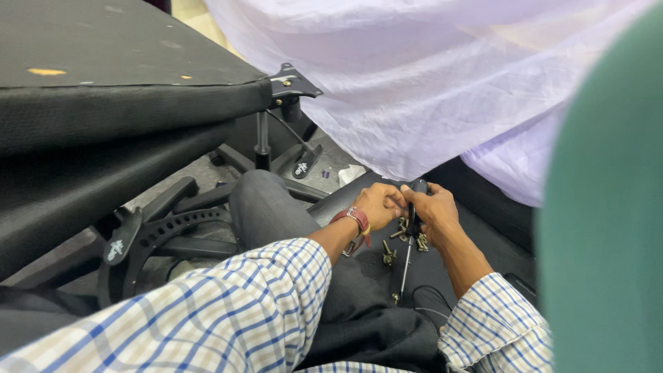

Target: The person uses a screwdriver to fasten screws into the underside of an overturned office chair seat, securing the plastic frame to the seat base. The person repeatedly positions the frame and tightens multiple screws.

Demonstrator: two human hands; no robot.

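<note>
My right hand [436, 209] grips the black handle of a screwdriver [408, 250], whose metal shaft points down toward my lap. My left hand [378, 204], with a red strap at the wrist, is closed and touches the top of the same handle beside the right hand. Several brass-coloured screws [389, 256] lie on a dark surface just under both hands. Both arms wear checked shirt sleeves.
A black upholstered chair seat [103, 83] with a metal bracket [293, 81] lies on its side at the left. A black chair base with spokes [159, 228] sits below it. Pale purple plastic sheeting [414, 76] hangs behind. A green blurred shape [608, 221] fills the right edge.
</note>
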